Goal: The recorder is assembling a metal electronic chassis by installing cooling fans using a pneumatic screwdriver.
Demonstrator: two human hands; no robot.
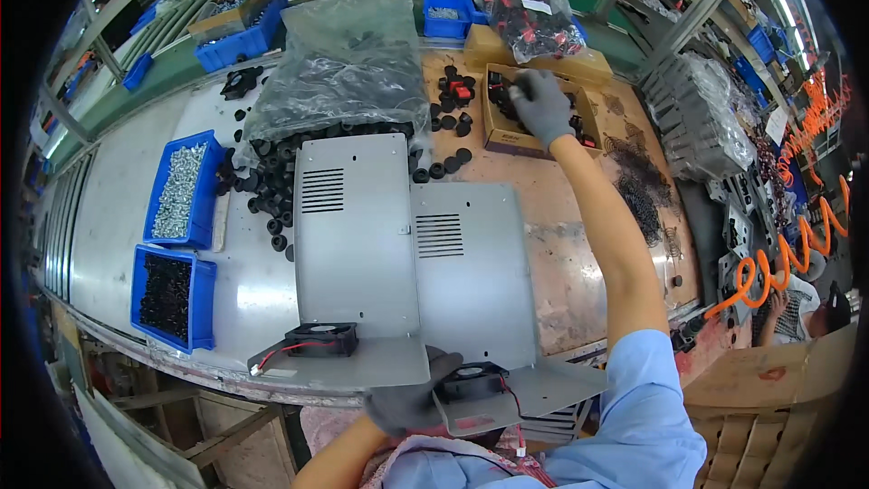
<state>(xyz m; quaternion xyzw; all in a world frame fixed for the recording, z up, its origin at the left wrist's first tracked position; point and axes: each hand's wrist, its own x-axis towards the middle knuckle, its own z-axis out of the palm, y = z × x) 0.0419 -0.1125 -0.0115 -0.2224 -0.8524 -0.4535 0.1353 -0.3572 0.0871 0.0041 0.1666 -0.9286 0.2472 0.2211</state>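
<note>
Two grey sheet-metal panels with slotted vents lie side by side, the left panel [353, 244] partly over the right panel [480, 290]. Each has a bent lower flange carrying a black fan; the left fan [321, 340] and the right fan [471, 382] both trail wires with a white plug. My left hand [407, 396], in a dark grey glove, closes on the right panel's flange beside its fan; some fingers are hidden. My right hand [543, 109], in a grey glove, reaches into a cardboard box [516, 139] of black and red parts. Its fingers are curled, their tips hidden among the parts.
Left of the panels stand a blue bin of silvery fasteners [181, 190] and a blue bin of black screws [165, 294]. Black rubber feet [272, 177] spill from a large plastic bag [344, 63]. Black springs [641, 204] lie at right, near coiled orange hoses [778, 258]. Another person [797, 308] is at far right.
</note>
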